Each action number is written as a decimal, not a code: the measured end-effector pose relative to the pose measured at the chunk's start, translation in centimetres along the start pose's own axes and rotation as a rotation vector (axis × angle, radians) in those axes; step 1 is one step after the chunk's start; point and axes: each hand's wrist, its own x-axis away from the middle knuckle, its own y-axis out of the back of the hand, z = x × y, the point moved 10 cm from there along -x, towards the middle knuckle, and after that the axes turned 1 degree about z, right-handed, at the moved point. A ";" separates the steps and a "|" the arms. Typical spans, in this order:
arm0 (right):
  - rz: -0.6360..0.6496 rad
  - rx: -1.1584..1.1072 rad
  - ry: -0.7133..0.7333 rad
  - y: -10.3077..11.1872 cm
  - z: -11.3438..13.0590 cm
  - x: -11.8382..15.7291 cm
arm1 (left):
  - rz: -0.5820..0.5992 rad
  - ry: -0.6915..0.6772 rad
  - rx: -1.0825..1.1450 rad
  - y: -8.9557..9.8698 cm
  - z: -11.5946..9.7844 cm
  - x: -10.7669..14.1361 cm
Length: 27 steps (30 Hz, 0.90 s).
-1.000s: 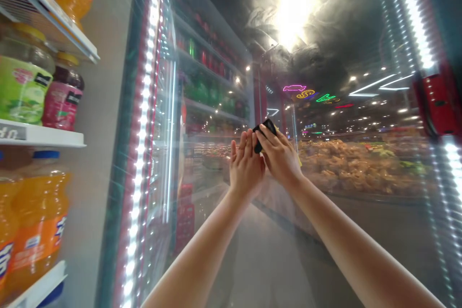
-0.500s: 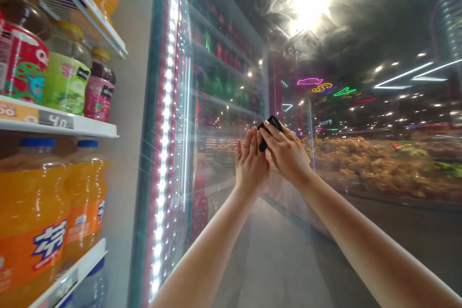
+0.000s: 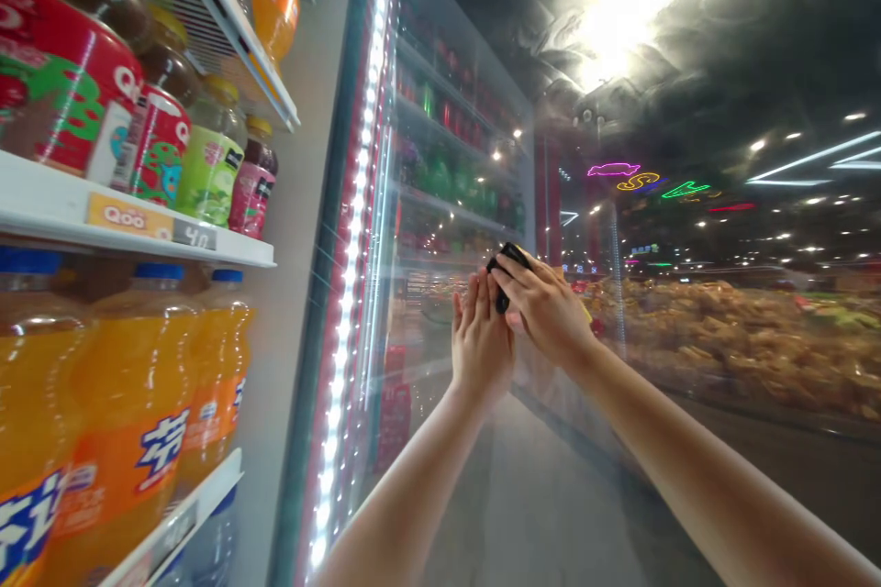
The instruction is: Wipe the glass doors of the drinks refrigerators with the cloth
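Both my arms reach forward over the glass door of a drinks cooler. My left hand (image 3: pixel 484 335) has its fingers stretched out together, palm forward, and seems to lie flat on the glass (image 3: pixel 440 330). Just beside it, my right hand (image 3: pixel 551 304) has its fingers laid over a small black object (image 3: pixel 502 301). That object pokes out between the two hands; its kind cannot be made out. The fingertips of my left hand are close to its lower end.
At left, cooler shelves (image 3: pixel 254 252) carry orange soda bottles (image 3: pixel 161 385) and juice bottles (image 3: pixel 210 165). A bright LED strip (image 3: pixel 354 257) runs up the cooler's edge. Through the glass, more drink shelves show, partly as reflection. Heaped brown goods (image 3: pixel 730 330) stand at right, blurred.
The view has turned left, so the shelves and LED strip sit further right and more bottles show. My hands sit slightly lower in the picture, with the black object still under my right fingers.
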 end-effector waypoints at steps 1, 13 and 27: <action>-0.008 0.003 -0.032 -0.1 -0.1 -1.4 | 0.015 -0.002 -0.002 0.6 0.8 -1.4; 0.025 -0.047 0.183 -3.8 6.1 0.3 | -0.080 0.105 -0.025 -0.1 5.1 5.8; 0.043 -0.045 0.185 -7.8 11.2 -5.3 | -0.089 0.229 -0.080 1.5 13.2 4.5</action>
